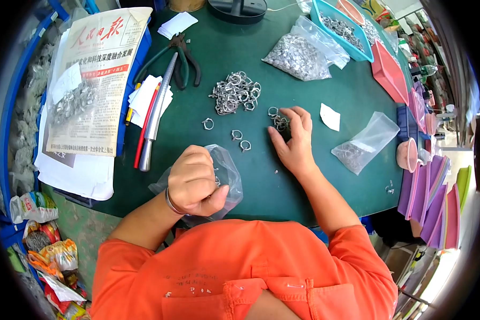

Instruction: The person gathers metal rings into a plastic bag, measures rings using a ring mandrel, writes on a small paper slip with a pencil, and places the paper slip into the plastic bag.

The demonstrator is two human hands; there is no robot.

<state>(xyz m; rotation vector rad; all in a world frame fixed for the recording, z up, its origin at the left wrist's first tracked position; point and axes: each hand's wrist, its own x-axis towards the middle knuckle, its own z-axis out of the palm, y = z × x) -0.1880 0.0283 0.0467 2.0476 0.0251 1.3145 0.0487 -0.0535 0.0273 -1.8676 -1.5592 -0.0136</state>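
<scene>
My left hand (193, 180) is closed around the gathered edge of a clear plastic bag (230, 181), near the table's front edge. A few metal rings show dimly through the plastic beside my fingers. Curled over a small cluster of rings (280, 124), my right hand (296, 140) has them between thumb and fingers, against the green table. A heap of silver-coloured rings (236, 93) lies farther back at the centre. Three single rings lie loose in front of it, one of them this ring (208, 124).
At left, a ring mandrel (160, 109), a red pen (146, 125) and pliers (178, 61) lie beside a newspaper (93, 80). Rightward are a filled bag (300, 56), a blue basket (341, 29), a pink tray (388, 72), a white paper piece (330, 117) and another bag (365, 143).
</scene>
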